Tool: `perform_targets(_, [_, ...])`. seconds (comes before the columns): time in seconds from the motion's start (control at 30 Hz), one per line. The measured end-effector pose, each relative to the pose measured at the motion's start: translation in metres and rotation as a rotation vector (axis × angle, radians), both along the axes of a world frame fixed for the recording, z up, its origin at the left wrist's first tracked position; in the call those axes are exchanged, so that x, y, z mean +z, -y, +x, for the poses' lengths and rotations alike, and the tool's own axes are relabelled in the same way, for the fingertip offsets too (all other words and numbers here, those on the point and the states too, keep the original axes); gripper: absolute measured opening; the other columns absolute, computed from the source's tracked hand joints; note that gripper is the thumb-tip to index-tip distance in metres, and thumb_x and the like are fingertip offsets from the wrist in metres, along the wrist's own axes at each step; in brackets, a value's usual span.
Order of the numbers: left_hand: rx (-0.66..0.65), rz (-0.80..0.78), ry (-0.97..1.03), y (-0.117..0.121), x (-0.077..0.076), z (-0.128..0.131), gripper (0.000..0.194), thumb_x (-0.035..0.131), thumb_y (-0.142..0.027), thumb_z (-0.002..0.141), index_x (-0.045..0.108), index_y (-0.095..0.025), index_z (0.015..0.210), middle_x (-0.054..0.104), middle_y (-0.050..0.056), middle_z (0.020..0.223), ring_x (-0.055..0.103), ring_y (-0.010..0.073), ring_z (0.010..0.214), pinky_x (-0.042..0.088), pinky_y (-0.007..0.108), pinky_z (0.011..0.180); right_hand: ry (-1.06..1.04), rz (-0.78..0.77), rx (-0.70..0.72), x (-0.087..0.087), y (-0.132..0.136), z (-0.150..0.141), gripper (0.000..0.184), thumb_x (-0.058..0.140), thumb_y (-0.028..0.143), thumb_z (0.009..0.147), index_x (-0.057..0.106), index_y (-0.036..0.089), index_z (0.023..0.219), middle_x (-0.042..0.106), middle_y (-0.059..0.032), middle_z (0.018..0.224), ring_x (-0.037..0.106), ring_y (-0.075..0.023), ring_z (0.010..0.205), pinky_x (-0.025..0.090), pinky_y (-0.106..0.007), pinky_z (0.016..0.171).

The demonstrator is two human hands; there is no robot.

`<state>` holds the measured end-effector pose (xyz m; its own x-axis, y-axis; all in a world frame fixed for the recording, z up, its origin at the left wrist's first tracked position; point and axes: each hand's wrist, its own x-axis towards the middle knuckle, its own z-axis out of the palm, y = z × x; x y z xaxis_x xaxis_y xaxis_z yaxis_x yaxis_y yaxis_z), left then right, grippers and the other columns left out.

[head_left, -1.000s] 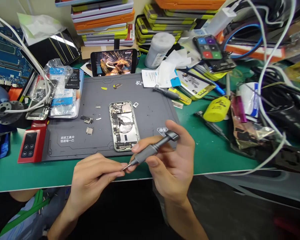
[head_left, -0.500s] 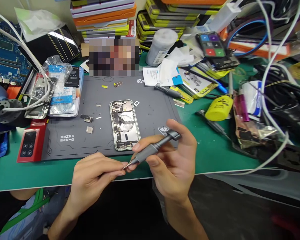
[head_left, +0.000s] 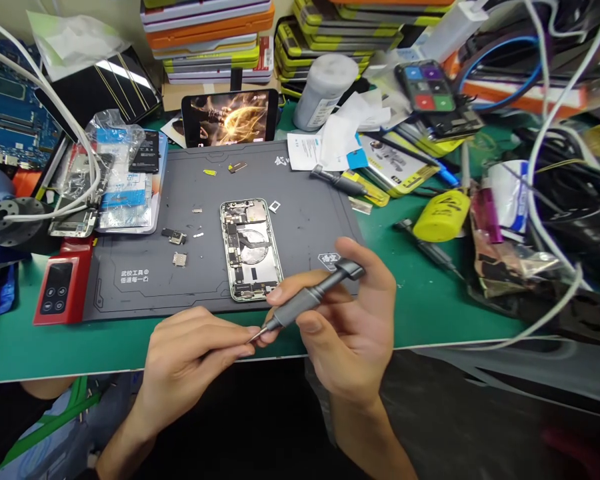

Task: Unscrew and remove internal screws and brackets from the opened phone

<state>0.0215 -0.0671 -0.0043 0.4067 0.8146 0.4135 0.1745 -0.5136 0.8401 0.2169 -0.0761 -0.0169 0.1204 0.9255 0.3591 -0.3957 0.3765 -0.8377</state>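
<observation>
My right hand (head_left: 353,327) holds a grey precision screwdriver (head_left: 297,305) at a slant, its cap end up by the index finger and its thin bit pointing down to the left. My left hand (head_left: 195,360) pinches at the tip of the bit; whether a tiny part sits between those fingertips is hidden. Just beyond the hands lies an opened phone housing (head_left: 253,250), its inner parts exposed, on a dark grey work mat (head_left: 310,233). Left of it rest a small camera module (head_left: 174,235) and a metal shield plate (head_left: 179,259). A SIM tray (head_left: 275,207) lies beside its upper right edge.
A red control box (head_left: 63,287) sits at the mat's left end. Behind the mat a phone with a lit screen (head_left: 229,119) leans upright beside a grey bottle (head_left: 325,92). Another screwdriver (head_left: 337,180), a yellow jar (head_left: 441,217) and tangled white cables (head_left: 540,193) crowd the right side.
Both hands and the screwdriver keep nearly the same pose. The whole view has shifted very slightly.
</observation>
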Motion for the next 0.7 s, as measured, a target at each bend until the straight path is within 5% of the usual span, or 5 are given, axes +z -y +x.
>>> perform_targets(0.7, [0.0,-0.003,-0.011,0.0003,-0.0015,-0.0002,0.014,0.077,-0.018,0.102,0.082,-0.025,0.113,0.087,0.002,0.094,0.081,0.0172,0.074,0.058,0.03,0.066,0.022,-0.039,0.0,0.0013,0.0008,0.0001,0.053,0.068,0.022,0.107,0.053,0.038,0.155,0.08,0.0005,0.108,0.079,-0.0136,0.063,0.076,-0.03,0.061])
